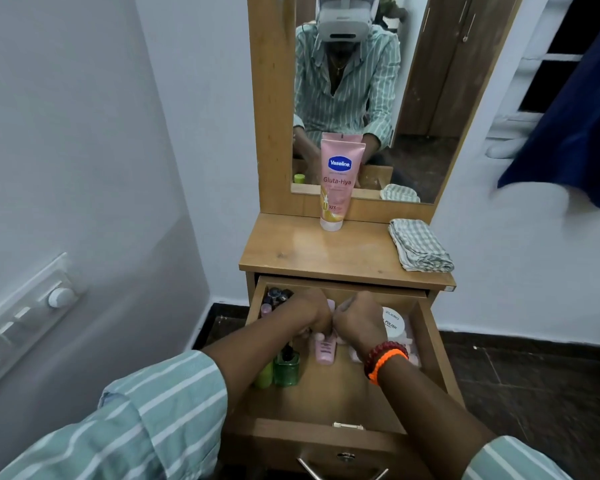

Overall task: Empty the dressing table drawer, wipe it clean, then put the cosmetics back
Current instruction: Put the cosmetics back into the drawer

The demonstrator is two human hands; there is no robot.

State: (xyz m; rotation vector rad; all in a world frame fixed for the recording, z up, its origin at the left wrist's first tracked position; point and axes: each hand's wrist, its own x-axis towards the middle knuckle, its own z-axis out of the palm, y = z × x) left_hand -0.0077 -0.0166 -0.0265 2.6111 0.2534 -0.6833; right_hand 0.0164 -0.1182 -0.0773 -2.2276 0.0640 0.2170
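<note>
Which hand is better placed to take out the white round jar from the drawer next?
The right hand, probably. The white round jar lies at the right side of the drawer, just beside that hand. The left hand is over the middle, near the pink bottle, and would have to cross.

Home bedroom or dressing corner. Evidence: wooden dressing table (326, 251) with tall framed mirror (413, 98), lotion tube (336, 185) and folded checked cloth (420, 245) on top, open drawer (440, 355) stocked with cosmetic bottles (286, 367) and a jar (394, 322). Also: white plastered walls, wall switch panel (25, 317), wardrobe doors reflected in the mirror, blue curtain (575, 112) at a window, dark tiled floor (541, 386).
</note>
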